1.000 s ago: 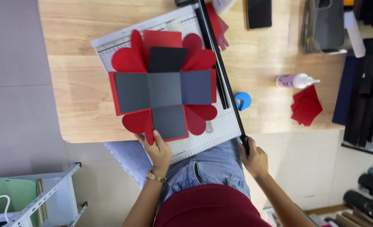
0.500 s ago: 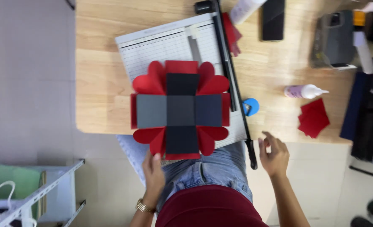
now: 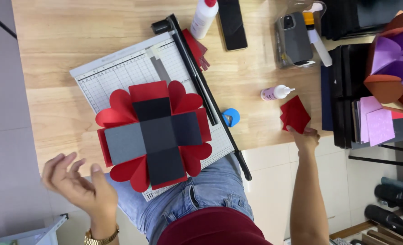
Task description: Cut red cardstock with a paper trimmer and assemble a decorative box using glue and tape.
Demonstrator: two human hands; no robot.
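A flattened paper box [image 3: 154, 134], red with heart-shaped flaps and dark grey panels in a cross, lies on a white guillotine paper cutter [image 3: 120, 75] at the near edge of the wooden table [image 3: 65, 36]. My left hand [image 3: 76, 183] hovers off the table's front left, palm up, fingers spread, holding nothing. My right hand [image 3: 305, 136] reaches to the right and touches the lower corner of a small stack of red paper squares [image 3: 295, 113]; whether it grips them I cannot tell.
A small glue bottle [image 3: 276, 93] lies by the red squares, and a blue tape dispenser [image 3: 231, 117] sits beside the cutter's black blade arm [image 3: 201, 88]. Farther back are a white bottle [image 3: 203, 18], two phones [image 3: 232, 23], black boxes [image 3: 346, 90] and purple and brown paper shapes [image 3: 392, 63].
My right hand has moved from the cutter's handle end rightward to the red paper squares. My left hand has let go of the box's front edge and swung out to the left, open.
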